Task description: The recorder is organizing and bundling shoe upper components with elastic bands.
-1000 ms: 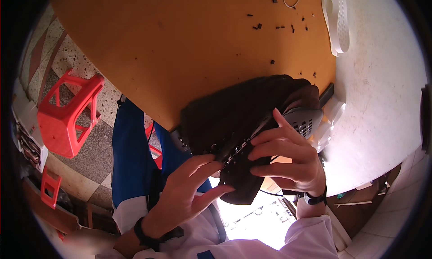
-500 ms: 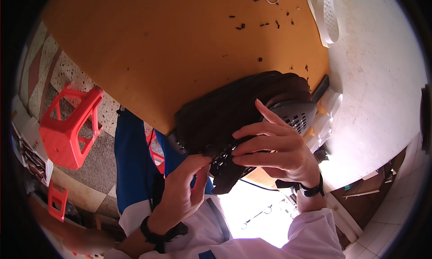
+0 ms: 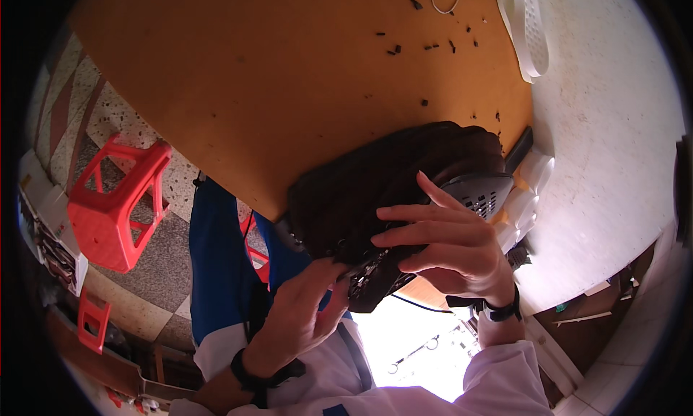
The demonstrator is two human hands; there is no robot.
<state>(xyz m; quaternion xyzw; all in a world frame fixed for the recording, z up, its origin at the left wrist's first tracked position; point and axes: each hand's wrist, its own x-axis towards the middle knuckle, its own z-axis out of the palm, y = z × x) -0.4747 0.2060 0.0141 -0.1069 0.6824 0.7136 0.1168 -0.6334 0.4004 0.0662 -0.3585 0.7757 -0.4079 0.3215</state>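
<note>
A dark brown-black, soft-looking piece [image 3: 390, 170] lies bunched along the near edge of the table. Its near edge bears a strip with many small holes and shiny spots [image 3: 372, 271]. My left hand [image 3: 307, 311] pinches the left end of this edge between thumb and fingers. On its right part rests my right hand [image 3: 462, 246], lower fingers bent at the perforated edge and the upper ones raised and spread; its thumb is hidden. Beyond my right fingers shows a grey rounded part with slots [image 3: 480, 192], partly under the dark piece.
Small black scraps [image 3: 424, 102] and a thin white loop [image 3: 447, 1] lie on the orange-brown table [image 3: 216, 69]. A white perforated item [image 3: 530, 33] lies at the far right beside a white surface [image 3: 599, 127]. Red stools [image 3: 108, 217] stand on the floor at left.
The whole view has shifted slightly, with things lower and to the right. My right hand's lower fingers have bent a little and drawn back from the dark edge. My left hand keeps its pinch.
</note>
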